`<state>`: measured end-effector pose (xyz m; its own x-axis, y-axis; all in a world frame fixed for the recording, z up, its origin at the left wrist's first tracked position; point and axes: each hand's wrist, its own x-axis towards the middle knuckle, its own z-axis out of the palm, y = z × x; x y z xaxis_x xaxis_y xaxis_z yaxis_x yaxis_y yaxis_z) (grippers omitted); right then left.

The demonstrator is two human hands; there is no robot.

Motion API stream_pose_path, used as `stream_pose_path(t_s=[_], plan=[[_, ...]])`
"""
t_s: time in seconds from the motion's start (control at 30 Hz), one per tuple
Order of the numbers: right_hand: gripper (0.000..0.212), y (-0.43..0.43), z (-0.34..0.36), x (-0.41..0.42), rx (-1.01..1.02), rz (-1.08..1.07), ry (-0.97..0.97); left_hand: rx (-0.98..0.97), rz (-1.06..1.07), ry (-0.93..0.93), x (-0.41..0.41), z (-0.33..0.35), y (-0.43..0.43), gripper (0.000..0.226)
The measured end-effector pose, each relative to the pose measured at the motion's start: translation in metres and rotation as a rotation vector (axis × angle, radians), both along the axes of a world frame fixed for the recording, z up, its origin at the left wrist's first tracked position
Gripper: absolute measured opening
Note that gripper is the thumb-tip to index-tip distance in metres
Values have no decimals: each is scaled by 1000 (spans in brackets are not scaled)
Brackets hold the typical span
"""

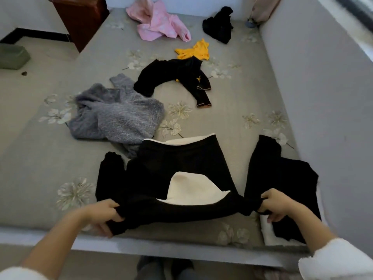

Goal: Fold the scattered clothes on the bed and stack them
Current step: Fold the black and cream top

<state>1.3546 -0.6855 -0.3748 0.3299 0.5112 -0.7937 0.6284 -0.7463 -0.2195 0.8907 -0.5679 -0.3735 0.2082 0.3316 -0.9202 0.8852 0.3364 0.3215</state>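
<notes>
— Where's the piece you're working on?

— At the near edge of the bed (232,110), straight in front of me. It's a black garment with a white lining (181,158), spread mostly flat. Its white-edged opening points away from me, and a patch of lining shows in the middle.

— And the grips?

— My left grip (103,214) has its fingers curled round the near left corner of that garment, bunching the cloth. My right grip (276,206) pinches the near right end, where the fabric gathers into tight folds. The near edge is pulled taut between the two.

— What's the dark shape by the wall?

— More black cloth (282,178), with white lining showing at its near corner, just beyond my right grip. I can't tell whether it belongs to the same piece or is a separate one.

— The rest of the clothes?

— Scattered and unfolded. A grey fuzzy sweater (121,116) lies just beyond the black garment, meeting its far left edge. Further up is a small black top with yellow trim (171,75), and a yellow garment (193,50) touches its far side. A pink garment (159,23) and a black bundle (219,26) sit near the far edge, well apart from each other. A dark wooden cabinet (80,19) stands by the bed's far left corner.
</notes>
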Motion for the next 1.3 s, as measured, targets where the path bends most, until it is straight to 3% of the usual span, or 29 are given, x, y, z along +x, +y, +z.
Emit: stream_pose_path(t_s=[0.07, 0.2, 0.33, 0.43, 0.5, 0.57, 0.63, 0.73, 0.9, 1.0, 1.17, 1.3], plan=[[3, 17, 23, 11, 53, -73, 57, 60, 65, -9, 9, 17, 21, 19], [16, 64, 47, 18, 300, -431, 195, 314, 354, -132, 51, 44, 73, 21], [20, 105, 51, 24, 601, -767, 282, 653, 411, -282, 88, 72, 120, 18], [13, 139, 97, 33, 898, -645, 38, 1051, 411, -324, 110, 129, 154, 14], [3, 146, 192, 67, 1179, -576, -105, 1351, 373, -421, 151, 217, 183, 16], [3, 149, 227, 66, 1301, -504, -245, 1529, 395, -417, 144, 246, 193, 23], [8, 141, 242, 57, 1435, -406, -266, 1636, 352, -460, 131, 247, 186, 23], [16, 120, 230, 48, 1506, -326, -284, 1648, 327, -493, 109, 217, 162, 19], [18, 74, 137, 46, 1309, -157, -230, 1501, 167, -259, 70, 94, 106, 34], [24, 41, 68, 36, 1030, -120, -177, 1320, 100, -174, 56, 13, 65, 36], [13, -6, -23, 6, 412, -8, -146, 811, -39, 28, 44, -85, -3, 33], [23, -36, -63, -9, 146, 88, -154, 702, -247, 171, 35, -118, -36, 39]])
